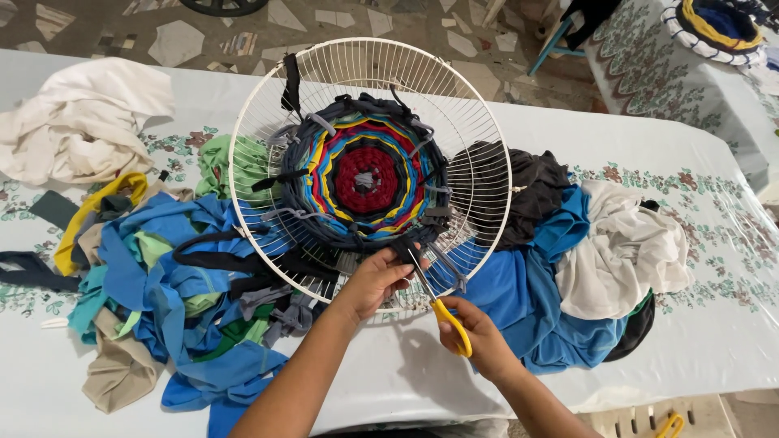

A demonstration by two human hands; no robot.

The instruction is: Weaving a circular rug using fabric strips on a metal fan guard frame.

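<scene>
Scissors (442,304) with yellow handles are gripped in the right hand (479,337), fingers through the loops, blades pointed up toward the lower rim of a round white wire fan guard (487,138). A dark fabric strip (406,251) is pinched by the left hand (375,280) at the bottom edge of the weaving, right where the blade tips sit. The guard is tilted up from the table (714,349), its lower rim resting near the hands. A circular rag weaving (365,174) is stretched across the guard's spokes: red centre, then yellow, blue and dark grey rings, with loose ends hanging off the outer ring.

Handling, judged from the look: the strip is soft, limp knit cloth, light and stretchy, so tension has to be held near the cut or it will fold away from the blades. The best hold is close to the blades, between thumb and fingers, as it is pinched now. The guard looks stiff and light but springy, and could be steadied at the rim. The weaving should not be pulled hard, since the rings could distort.

A pile of blue, green and tan cloth scraps (162,292) lies at left, with a white cloth (81,122) beyond it. Black, blue and white garments (584,251) are heaped at right. A second yellow-handled pair of scissors (669,423) is partly seen at the bottom edge.
</scene>
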